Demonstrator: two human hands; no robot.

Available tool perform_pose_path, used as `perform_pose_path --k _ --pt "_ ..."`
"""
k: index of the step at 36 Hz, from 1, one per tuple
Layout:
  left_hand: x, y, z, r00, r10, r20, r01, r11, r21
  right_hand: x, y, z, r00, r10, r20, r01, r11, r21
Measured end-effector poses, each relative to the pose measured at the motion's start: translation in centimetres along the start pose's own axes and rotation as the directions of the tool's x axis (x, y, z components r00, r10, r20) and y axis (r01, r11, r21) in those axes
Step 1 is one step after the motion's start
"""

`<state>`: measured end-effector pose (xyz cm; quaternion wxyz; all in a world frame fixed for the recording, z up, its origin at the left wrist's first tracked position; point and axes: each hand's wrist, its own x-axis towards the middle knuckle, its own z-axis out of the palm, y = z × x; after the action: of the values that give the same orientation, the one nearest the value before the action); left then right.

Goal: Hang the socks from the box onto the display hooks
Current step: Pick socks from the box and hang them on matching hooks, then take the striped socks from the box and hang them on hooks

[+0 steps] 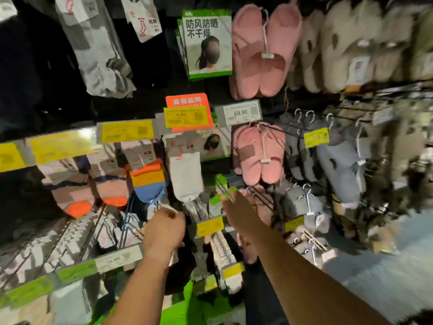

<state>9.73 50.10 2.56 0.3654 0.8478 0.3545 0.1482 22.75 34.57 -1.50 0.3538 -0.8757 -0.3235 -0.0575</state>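
The picture is blurred. My left hand (165, 227) has its fingers curled at the front end of a display hook, against a grey sock pack (195, 211) hanging in the middle row. My right hand (236, 211) reaches forward just to the right of it. Its fingertips are at a green-edged packet (222, 188), and blur hides how they lie. Above my hands hang a white sock pack (186, 177) and a striped orange and blue sock pack (147, 181). The box of socks is out of view.
Pink slippers (257, 156) and grey slippers (339, 165) hang on hooks to the right. Face-mask packets (208, 43) hang above. Yellow price tags (209, 226) sit on the hook ends, and more sock packs (58, 242) fill the lower left racks.
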Motion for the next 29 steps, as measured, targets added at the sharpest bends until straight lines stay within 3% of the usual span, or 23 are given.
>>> perform_pose_path --k 2,3,4,6,12,16,19,23,26,29 --pt "-1.4 1.0 0.1 0.998 0.041 0.053 -0.044 0.997 0.067 -3.2 -1.4 -1.8 0.995 0.086 -0.05 -0.082 0.994 0.068" --pt "-2.1 1.6 0.6 0.993 0.076 0.092 -0.084 0.993 0.085 -5.1 -2.3 -2.6 0.988 0.144 -0.048 -0.133 0.972 0.192" --pt "-3.0 2.1 1.3 0.985 0.108 0.137 -0.123 0.987 0.106 -6.7 -2.1 -3.6 0.948 0.297 -0.115 -0.259 0.93 0.261" --pt "-5.1 3.6 3.1 0.952 0.192 0.238 -0.224 0.968 0.116 -9.9 -0.8 -5.3 0.828 0.56 -0.021 -0.511 0.77 0.382" --pt "-14.0 10.2 10.4 0.778 0.396 0.488 -0.466 0.885 0.025 -22.0 4.1 -13.1 0.62 0.773 -0.133 -0.725 0.629 0.281" --pt "-23.1 15.0 16.1 0.636 0.461 0.619 -0.537 0.84 -0.073 -32.8 6.7 -18.9 0.427 0.881 -0.204 -0.815 0.472 0.335" --pt "-30.3 17.4 20.1 0.488 0.513 0.706 -0.621 0.772 -0.132 -41.0 8.3 -23.0 0.277 0.919 -0.28 -0.857 0.368 0.359" --pt "-38.2 18.4 24.3 0.341 0.5 0.796 -0.658 0.732 -0.178 -49.4 10.2 -26.2 0.142 0.928 -0.343 -0.908 0.261 0.329" --pt "-41.6 18.1 27.2 0.27 0.465 0.843 -0.682 0.71 -0.174 -52.4 11.2 -26.2 0.089 0.931 -0.355 -0.91 0.221 0.351" --pt "-42.9 17.3 29.9 0.229 0.404 0.886 -0.691 0.708 -0.144 -54.0 13.0 -24.7 0.08 0.954 -0.29 -0.902 0.193 0.386"
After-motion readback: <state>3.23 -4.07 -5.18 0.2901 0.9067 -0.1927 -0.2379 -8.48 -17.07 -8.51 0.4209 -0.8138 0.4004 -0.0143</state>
